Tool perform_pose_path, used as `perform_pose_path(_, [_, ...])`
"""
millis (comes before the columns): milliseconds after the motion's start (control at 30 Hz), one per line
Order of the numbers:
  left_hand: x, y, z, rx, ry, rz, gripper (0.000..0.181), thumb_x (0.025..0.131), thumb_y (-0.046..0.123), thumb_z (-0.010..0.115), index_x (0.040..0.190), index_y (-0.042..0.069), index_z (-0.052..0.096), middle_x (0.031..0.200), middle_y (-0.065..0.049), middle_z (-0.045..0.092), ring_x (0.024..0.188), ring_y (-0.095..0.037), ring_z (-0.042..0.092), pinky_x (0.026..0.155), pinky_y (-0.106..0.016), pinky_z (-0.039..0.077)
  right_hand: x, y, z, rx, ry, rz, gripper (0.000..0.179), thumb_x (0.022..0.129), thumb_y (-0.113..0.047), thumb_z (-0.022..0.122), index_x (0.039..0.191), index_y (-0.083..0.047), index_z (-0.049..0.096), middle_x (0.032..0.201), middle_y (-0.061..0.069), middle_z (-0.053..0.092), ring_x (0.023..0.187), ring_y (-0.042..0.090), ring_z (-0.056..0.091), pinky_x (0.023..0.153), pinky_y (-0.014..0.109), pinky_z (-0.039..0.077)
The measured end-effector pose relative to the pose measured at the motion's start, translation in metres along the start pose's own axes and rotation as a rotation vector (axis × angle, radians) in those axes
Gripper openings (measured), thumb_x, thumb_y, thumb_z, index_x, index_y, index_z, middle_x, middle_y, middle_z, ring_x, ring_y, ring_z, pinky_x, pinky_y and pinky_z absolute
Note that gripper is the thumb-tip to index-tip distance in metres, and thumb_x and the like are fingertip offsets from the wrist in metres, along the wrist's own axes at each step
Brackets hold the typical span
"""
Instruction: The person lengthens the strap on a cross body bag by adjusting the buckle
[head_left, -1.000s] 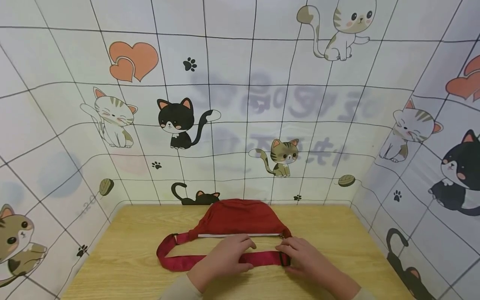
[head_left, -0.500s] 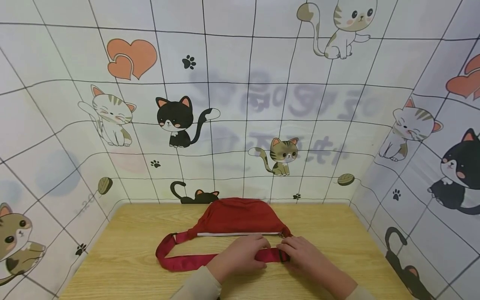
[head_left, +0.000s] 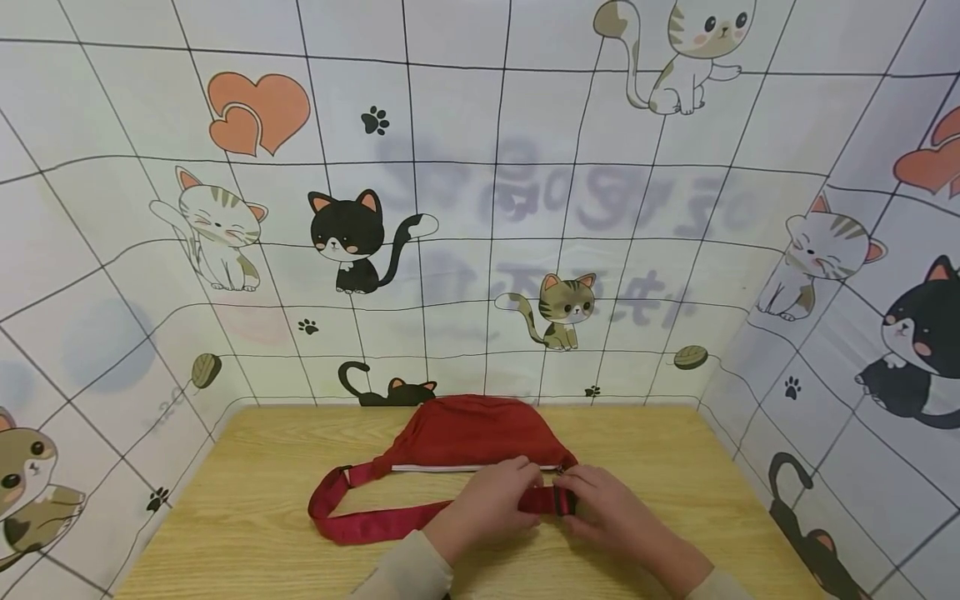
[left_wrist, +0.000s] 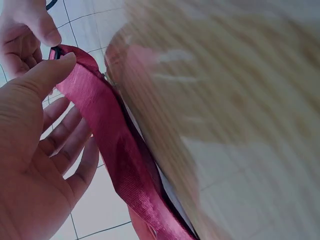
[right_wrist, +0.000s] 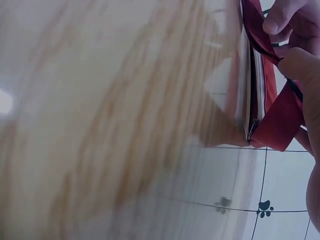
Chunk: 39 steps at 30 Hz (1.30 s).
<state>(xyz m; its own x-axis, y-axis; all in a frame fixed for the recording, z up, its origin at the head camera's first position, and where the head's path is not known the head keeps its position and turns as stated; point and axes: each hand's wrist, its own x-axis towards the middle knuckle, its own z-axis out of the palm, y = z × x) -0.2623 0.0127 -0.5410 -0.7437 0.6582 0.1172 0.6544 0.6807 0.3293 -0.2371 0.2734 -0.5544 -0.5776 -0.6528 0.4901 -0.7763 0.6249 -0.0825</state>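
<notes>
A red waist bag [head_left: 472, 435] is lying on the bench [head_left: 258, 467]. The left hand [head_left: 493, 504] is pinching its strap [head_left: 371, 526], the right hand [head_left: 611, 510] pinching beside the black buckle [head_left: 564, 501]. The strap is probably handling light and limp, the stiffer buckle offering firmer hold.

In the head view, strap [head_left: 375, 524] partly invisible behind the left grip [head_left: 491, 504] (wall lettering [head_left: 517, 196] blurry).
</notes>
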Motion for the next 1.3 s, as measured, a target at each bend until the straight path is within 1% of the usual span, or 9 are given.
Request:
perform_pose_path(200, [0.005, 0.002, 0.002, 0.004, 0.039, -0.029, 0.044, 0.089, 0.042, 0.095, 0.108, 0.025, 0.059, 0.099, 0.013, 0.055, 0.085, -0.003, 0.052, 0.076, -0.023, 0.050, 0.001, 0.002, 0.001, 0.056, 0.083, -0.020, 0.062, 0.076, -0.014, 0.099, 0.132, -0.013, 0.073, 0.127, -0.007, 0.069, 0.116, 0.014, 0.065, 0.102, 0.029, 0.054])
perform_pose_path(400, [0.007, 0.001, 0.002, -0.022, 0.091, -0.017, 0.046, 0.086, 0.036, 0.098, 0.107, 0.023, 0.059, 0.101, 0.011, 0.053, 0.091, -0.004, 0.051, 0.079, -0.022, 0.051, 0.004, 0.003, 0.000, 0.056, 0.127, -0.052, 0.063, 0.074, -0.012, 0.099, 0.131, -0.010, 0.073, 0.127, -0.004, 0.070, 0.114, 0.017, 0.066, 0.098, 0.034, 0.057])
perform_pose_path(533, [0.006, 0.000, 0.001, -0.124, 0.084, -0.030, 0.044, 0.088, 0.029, 0.097, 0.109, 0.023, 0.060, 0.100, 0.012, 0.054, 0.090, -0.003, 0.053, 0.081, -0.023, 0.051, 0.004, 0.002, -0.002, 0.065, 0.147, -0.056, 0.063, 0.073, -0.011, 0.099, 0.130, -0.010, 0.073, 0.126, -0.003, 0.070, 0.112, 0.017, 0.066, 0.099, 0.029, 0.054])
perform_pose_path(700, [0.005, -0.007, 0.003, -0.255, 0.075, -0.043, 0.027, 0.099, 0.020, 0.085, 0.114, 0.024, 0.063, 0.102, 0.014, 0.061, 0.090, -0.002, 0.057, 0.085, -0.025, 0.053, 0.005, 0.002, -0.004, 0.086, 0.151, -0.060, 0.061, 0.074, -0.010, 0.097, 0.130, -0.008, 0.073, 0.125, -0.002, 0.070, 0.110, 0.016, 0.066, 0.098, 0.027, 0.053])
perform_pose_path(800, [0.006, -0.010, 0.004, -0.303, 0.098, -0.030, 0.019, 0.103, 0.015, 0.079, 0.115, 0.024, 0.066, 0.100, 0.015, 0.066, 0.089, -0.001, 0.059, 0.084, -0.025, 0.054, 0.006, 0.003, -0.005, 0.089, 0.157, -0.069, 0.061, 0.074, -0.010, 0.096, 0.130, -0.007, 0.073, 0.124, -0.001, 0.070, 0.109, 0.017, 0.066, 0.096, 0.029, 0.054])
perform_pose_path(967, [0.004, -0.012, 0.002, -0.415, 0.112, -0.034, 0.016, 0.105, 0.013, 0.078, 0.112, 0.024, 0.069, 0.096, 0.017, 0.068, 0.086, 0.001, 0.061, 0.082, -0.023, 0.055, 0.006, 0.003, -0.006, 0.082, 0.148, -0.063, 0.061, 0.075, -0.010, 0.096, 0.131, -0.007, 0.073, 0.125, 0.000, 0.070, 0.110, 0.016, 0.066, 0.096, 0.031, 0.054])
perform_pose_path(1100, [0.003, -0.014, 0.000, -0.488, 0.120, -0.026, 0.014, 0.105, 0.013, 0.076, 0.111, 0.024, 0.070, 0.095, 0.016, 0.068, 0.086, -0.001, 0.062, 0.081, -0.023, 0.055, 0.006, 0.002, -0.006, 0.042, 0.152, -0.051, 0.064, 0.075, -0.013, 0.098, 0.133, -0.008, 0.072, 0.126, -0.001, 0.071, 0.112, 0.018, 0.066, 0.096, 0.037, 0.053])
perform_pose_path(1200, [0.002, -0.015, -0.002, -0.519, 0.121, -0.021, 0.012, 0.106, 0.013, 0.076, 0.109, 0.024, 0.070, 0.094, 0.016, 0.068, 0.085, -0.001, 0.061, 0.080, -0.023, 0.054, 0.006, 0.001, -0.007, 0.017, 0.170, -0.059, 0.065, 0.073, -0.014, 0.099, 0.132, -0.008, 0.072, 0.126, -0.001, 0.071, 0.112, 0.021, 0.066, 0.094, 0.043, 0.053])
perform_pose_path(1300, [0.002, -0.014, -0.004, -0.536, 0.116, -0.020, 0.011, 0.106, 0.013, 0.075, 0.108, 0.022, 0.070, 0.093, 0.016, 0.067, 0.083, -0.002, 0.060, 0.077, -0.023, 0.053, 0.007, 0.000, -0.007, 0.034, 0.168, -0.058, 0.063, 0.073, -0.013, 0.098, 0.131, -0.009, 0.072, 0.126, -0.001, 0.070, 0.111, 0.020, 0.065, 0.093, 0.042, 0.053])
